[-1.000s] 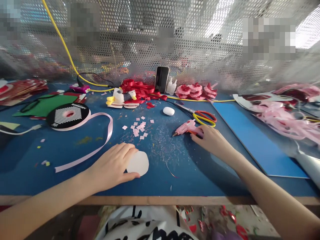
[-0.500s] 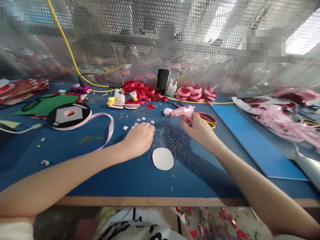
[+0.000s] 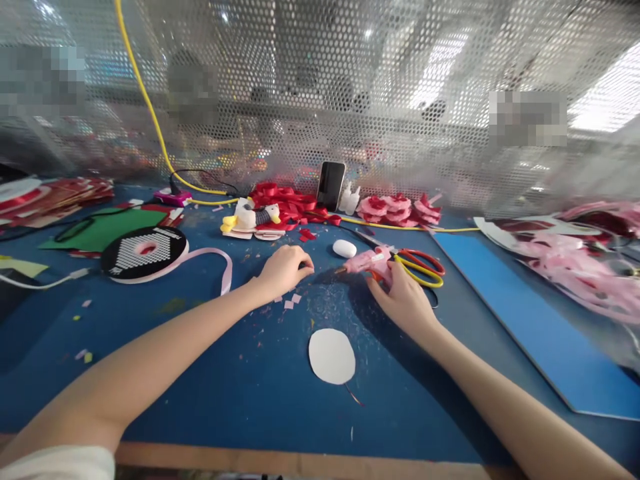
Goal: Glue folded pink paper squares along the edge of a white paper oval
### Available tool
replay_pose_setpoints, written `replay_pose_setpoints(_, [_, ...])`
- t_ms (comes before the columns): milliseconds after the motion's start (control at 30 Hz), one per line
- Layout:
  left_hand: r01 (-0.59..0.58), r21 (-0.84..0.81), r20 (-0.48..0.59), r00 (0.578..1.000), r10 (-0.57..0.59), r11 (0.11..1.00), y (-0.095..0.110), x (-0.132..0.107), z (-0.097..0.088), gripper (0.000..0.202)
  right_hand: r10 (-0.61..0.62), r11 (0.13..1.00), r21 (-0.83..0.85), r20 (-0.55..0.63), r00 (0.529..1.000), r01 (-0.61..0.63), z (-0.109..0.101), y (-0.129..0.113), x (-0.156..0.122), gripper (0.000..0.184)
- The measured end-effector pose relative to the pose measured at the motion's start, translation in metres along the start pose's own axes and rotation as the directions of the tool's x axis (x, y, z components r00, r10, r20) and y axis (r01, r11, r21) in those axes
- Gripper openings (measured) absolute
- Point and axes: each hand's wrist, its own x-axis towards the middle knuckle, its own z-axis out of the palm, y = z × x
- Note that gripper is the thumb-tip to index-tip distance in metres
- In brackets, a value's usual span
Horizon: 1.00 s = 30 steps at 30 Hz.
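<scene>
My right hand is wrapped round the grip of a pink glue gun, whose nozzle points left toward my left hand. My left hand rests on the blue table top with its fingers curled down over small pink paper squares; what its fingertips pinch is hidden. A white oval paper piece lies flat on the table nearer to me, between my two forearms, untouched by either hand.
Red-and-yellow scissors lie just right of the glue gun. A white pebble-like piece, a duck toy, red ribbon, a phone and pink flowers sit behind. A pink ribbon spool is left, a blue sheet right.
My left hand let go of the white oval and moved up to the small pink squares. My right hand picked the glue gun up and now holds it beside the scissors.
</scene>
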Motion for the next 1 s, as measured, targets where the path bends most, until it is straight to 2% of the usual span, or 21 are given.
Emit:
replay_pose_setpoints(367, [-0.021, -0.041, 0.033, 0.999, 0.022, 0.999, 0.004, 0.005, 0.016, 0.021, 0.008, 0.999, 0.052, -0.017, 1.0, -0.007, 0.001, 0.005, 0.001, 0.046])
replay_pose_setpoints(533, [0.024, -0.074, 0.077, 0.997, -0.018, 0.997, 0.018, 0.0, 0.008, 0.029, 0.033, 0.995, 0.094, -0.034, 0.999, -0.03, -0.002, 0.004, 0.003, 0.04])
replay_pose_setpoints(733, [0.01, -0.23, 0.149, 0.989, 0.025, 0.973, 0.047, -0.019, -0.008, 0.028, 0.051, 0.99, 0.132, -0.027, 0.998, -0.047, -0.007, 0.003, 0.005, 0.032])
replay_pose_setpoints(867, [0.038, -0.346, 0.197, 0.98, 0.033, 0.938, 0.053, -0.033, -0.001, 0.02, 0.034, 0.988, 0.151, -0.027, 0.999, -0.029, -0.009, 0.002, 0.006, 0.029])
replay_pose_setpoints(1000, [0.138, -0.485, 0.174, 0.983, -0.06, 0.864, 0.048, -0.043, 0.009, 0.024, -0.022, 0.987, 0.161, 0.001, 1.0, 0.022, -0.012, 0.002, 0.006, 0.024])
